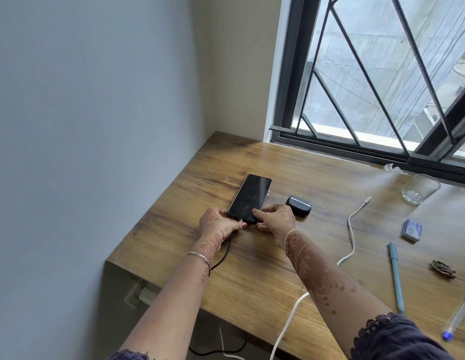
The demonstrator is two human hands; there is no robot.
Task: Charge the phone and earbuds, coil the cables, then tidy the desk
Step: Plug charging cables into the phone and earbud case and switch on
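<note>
Head view: the left hand (218, 224) pinches the plug of the black cable (227, 252) at the lower edge of the phone (249, 198), mid-frame; the right hand (274, 219) pinches the phone's lower corner. To their right, the earbuds case (299, 206) sits unplugged and the white cable (351, 231) lies loose; coiling and tidying likely remain.

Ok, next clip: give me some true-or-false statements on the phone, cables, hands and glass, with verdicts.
1. The phone lies face up, screen dark. True.
2. The white cable is plugged into the earbuds case. False: its plug lies free on the desk.
3. The left hand holds the black cable at the phone's near end. True.
4. The right hand rests flat on the desk. False: it grips the phone's near corner.
5. The glass stands upright. True.
</note>
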